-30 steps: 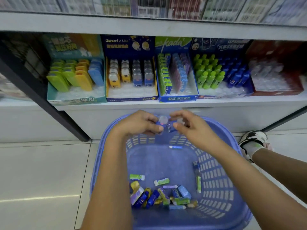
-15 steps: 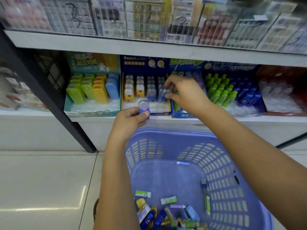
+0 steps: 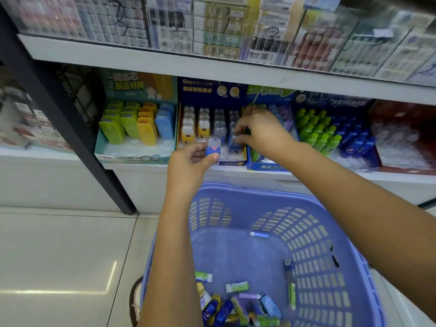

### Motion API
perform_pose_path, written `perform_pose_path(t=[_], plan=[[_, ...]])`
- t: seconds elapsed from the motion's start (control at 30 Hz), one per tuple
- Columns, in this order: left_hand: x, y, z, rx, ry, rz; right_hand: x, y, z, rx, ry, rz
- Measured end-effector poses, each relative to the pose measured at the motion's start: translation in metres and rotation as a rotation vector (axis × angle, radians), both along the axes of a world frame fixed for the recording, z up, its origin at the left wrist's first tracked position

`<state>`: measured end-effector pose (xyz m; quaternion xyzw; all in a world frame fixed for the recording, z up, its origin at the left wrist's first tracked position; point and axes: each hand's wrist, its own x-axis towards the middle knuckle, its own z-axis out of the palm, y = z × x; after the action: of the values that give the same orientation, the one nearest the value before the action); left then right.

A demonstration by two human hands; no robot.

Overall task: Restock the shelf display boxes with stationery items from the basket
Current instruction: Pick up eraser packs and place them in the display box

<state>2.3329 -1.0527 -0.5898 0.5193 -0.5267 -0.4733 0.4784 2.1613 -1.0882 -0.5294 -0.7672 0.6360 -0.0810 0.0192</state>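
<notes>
My left hand holds a small blue item with a clear dome just in front of the dark blue display box. My right hand reaches into that box's right column, fingers pinched on another clear-topped blue item. The box holds rows of yellow and blue items. Below, the purple basket has several small stationery packets piled at its near side.
A teal box of green, yellow and blue items sits left of the dark blue box. A box of green and blue bottles and a red box sit right. A black shelf post stands left. Tiled floor lies below.
Both hands rose from the basket to the shelf, each carrying a small blue item. My right hand reached into the dark blue box; my left hand moved up close to its front.
</notes>
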Motion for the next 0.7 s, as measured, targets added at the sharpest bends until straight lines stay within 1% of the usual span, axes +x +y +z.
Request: perform_pose_path(t=[0.07, 0.13, 0.17, 0.23, 0.3, 0.33, 0.37, 0.47, 0.5, 0.53, 0.6, 0.7], plan=[[-0.003, 0.001, 0.001, -0.026, -0.033, -0.012, 0.004, 0.009, 0.000, -0.004, -0.215, -0.010], [-0.005, 0.003, 0.002, -0.064, -0.033, -0.021, 0.011, 0.021, -0.002, 0.028, -0.480, 0.028], [-0.006, 0.003, 0.003, -0.081, -0.033, -0.019, 0.014, 0.026, -0.002, 0.048, -0.582, 0.055], [-0.004, 0.003, 0.003, -0.106, -0.017, -0.016, 0.017, 0.030, 0.000, 0.063, -0.683, 0.096], [-0.002, 0.003, 0.004, -0.120, -0.007, -0.017, 0.018, 0.027, 0.003, 0.058, -0.685, 0.115], [-0.002, 0.003, 0.004, -0.130, -0.028, -0.018, 0.018, 0.024, 0.003, 0.047, -0.656, 0.116], [-0.002, 0.002, 0.004, -0.149, -0.095, -0.017, 0.018, 0.021, 0.002, 0.021, -0.618, 0.112], [-0.004, -0.001, -0.002, -0.198, -0.495, -0.059, 0.017, 0.012, -0.005, -0.068, -0.496, 0.068], [-0.004, -0.001, -0.003, -0.182, -0.599, -0.099, 0.016, 0.010, -0.009, -0.069, -0.451, 0.054], [-0.004, -0.001, -0.005, -0.159, -0.664, -0.145, 0.015, 0.008, -0.013, -0.061, -0.404, 0.049], [-0.003, 0.000, -0.008, -0.137, -0.719, -0.209, 0.014, 0.006, -0.020, -0.058, -0.326, 0.056], [-0.001, 0.001, -0.008, -0.152, -0.729, -0.226, 0.018, 0.003, -0.024, -0.083, -0.255, 0.061]])
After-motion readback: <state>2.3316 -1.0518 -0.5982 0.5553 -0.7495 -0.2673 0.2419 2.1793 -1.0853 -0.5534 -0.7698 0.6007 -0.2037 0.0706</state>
